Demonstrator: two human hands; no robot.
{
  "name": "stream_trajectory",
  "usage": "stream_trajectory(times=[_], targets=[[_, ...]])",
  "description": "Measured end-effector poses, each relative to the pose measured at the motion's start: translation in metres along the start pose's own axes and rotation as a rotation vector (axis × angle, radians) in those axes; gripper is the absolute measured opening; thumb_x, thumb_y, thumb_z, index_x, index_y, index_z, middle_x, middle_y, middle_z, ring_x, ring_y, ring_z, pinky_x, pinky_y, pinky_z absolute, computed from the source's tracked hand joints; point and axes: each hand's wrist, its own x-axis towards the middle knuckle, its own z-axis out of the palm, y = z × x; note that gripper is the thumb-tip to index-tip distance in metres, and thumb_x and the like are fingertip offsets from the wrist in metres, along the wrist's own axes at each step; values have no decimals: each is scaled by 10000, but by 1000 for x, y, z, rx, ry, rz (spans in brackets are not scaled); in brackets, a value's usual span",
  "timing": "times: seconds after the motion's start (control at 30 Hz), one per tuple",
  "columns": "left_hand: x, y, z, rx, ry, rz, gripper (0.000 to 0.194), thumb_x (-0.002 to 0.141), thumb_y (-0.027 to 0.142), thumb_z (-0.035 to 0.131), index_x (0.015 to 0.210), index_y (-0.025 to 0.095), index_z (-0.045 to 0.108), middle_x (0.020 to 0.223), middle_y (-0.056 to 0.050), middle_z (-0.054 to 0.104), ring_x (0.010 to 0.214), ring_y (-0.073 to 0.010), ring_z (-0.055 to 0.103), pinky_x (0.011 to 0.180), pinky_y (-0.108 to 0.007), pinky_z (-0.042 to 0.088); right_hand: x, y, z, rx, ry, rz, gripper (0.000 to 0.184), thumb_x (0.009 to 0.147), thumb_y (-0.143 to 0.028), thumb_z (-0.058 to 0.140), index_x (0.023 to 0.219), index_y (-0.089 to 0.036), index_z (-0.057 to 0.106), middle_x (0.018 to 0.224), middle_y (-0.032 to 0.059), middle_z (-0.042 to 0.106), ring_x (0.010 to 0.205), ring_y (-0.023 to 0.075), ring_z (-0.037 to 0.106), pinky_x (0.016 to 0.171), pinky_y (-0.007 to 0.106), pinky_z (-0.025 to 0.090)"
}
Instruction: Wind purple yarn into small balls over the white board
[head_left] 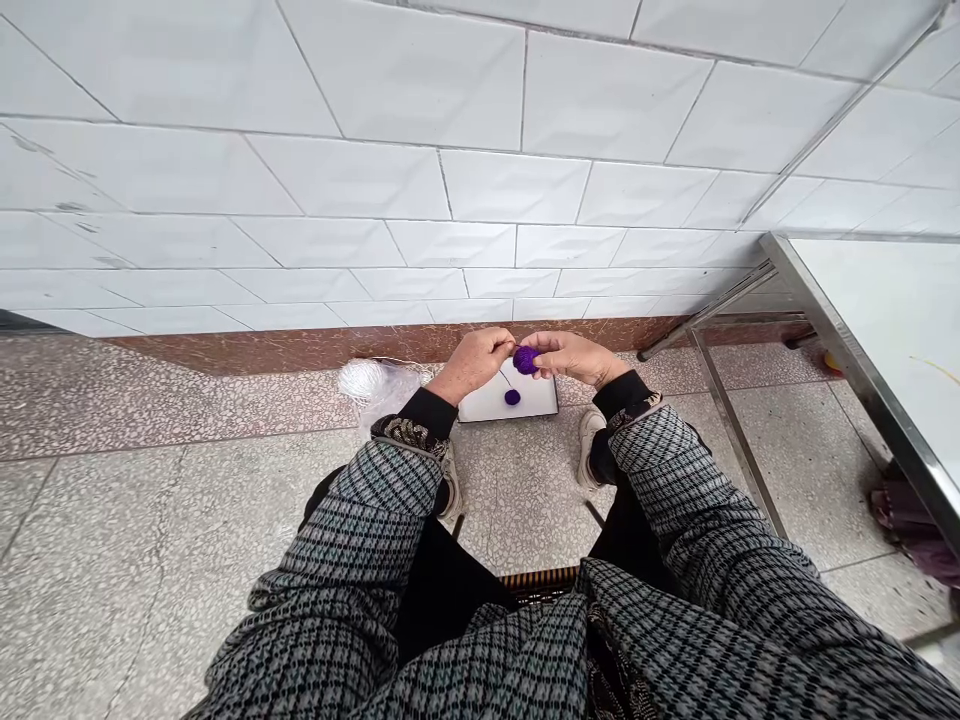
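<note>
My right hand (574, 357) holds a small bundle of purple yarn (526, 360) between thumb and fingers. Just left of it, my left hand (474, 362) is closed in a pinch on a dark strand of yarn (506, 379), its fingertips close to the bundle. That strand runs down toward a small purple yarn ball (512, 397). The little ball lies in a shallow white box (480, 403) with a dark edge, on the floor below my hands. Whether the left fingers also hold a thin tool cannot be made out.
A clear plastic bag with white yarn (365, 380) lies on the floor to the left of the box. Ahead rises a white tiled wall (480, 190). At the right stands a metal-framed table (862, 370). My shoes (592, 445) flank the box.
</note>
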Motion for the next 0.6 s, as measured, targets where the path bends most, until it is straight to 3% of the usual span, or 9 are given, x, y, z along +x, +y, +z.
stream_trajectory(times=[0.1,0.2,0.3,0.37,0.47,0.53,0.6], targets=[[-1,0,5,-29,-45,-42,226,883,331,500,747,179,596,741,-18,640,717,-170,562,685,-281,417,2,2,-2,202,63,-97,345,717,-198,803,1015,-178,631,854,4,695,704,106,642,652,224,524],[-3,5,11,-60,-143,12,212,881,313,494,745,176,582,686,10,584,667,-147,520,659,-261,393,9,6,-5,313,230,-229,377,718,-255,826,1001,-198,583,868,-2,689,731,107,662,669,219,530],[-4,10,15,-53,-234,121,224,885,301,502,716,176,577,656,18,563,658,-139,515,658,-250,388,16,13,-8,232,405,-234,315,743,-244,790,938,-196,547,792,-13,669,666,97,628,599,203,487],[-3,12,14,-30,-192,151,226,892,288,501,714,176,585,683,3,592,671,-144,532,666,-255,400,18,16,-8,34,470,-132,265,728,-160,752,891,-187,544,704,-33,640,588,85,576,544,195,445],[-1,9,7,-9,-85,155,207,881,261,495,722,176,598,755,-29,643,724,-160,568,708,-270,430,13,16,-7,-236,221,63,240,681,-80,735,859,-164,597,730,-22,658,594,95,592,499,195,427],[0,4,3,-21,-81,135,194,869,265,496,736,176,606,774,-33,652,739,-165,576,729,-274,442,7,13,-6,-219,23,84,262,680,-70,733,909,-156,639,787,-15,682,616,90,607,507,189,441],[2,-1,1,-39,-66,71,204,875,292,494,759,172,612,787,-29,655,748,-168,575,737,-277,445,2,10,-6,-66,-60,36,293,703,-96,745,975,-154,654,802,-8,693,620,82,606,533,185,466]])
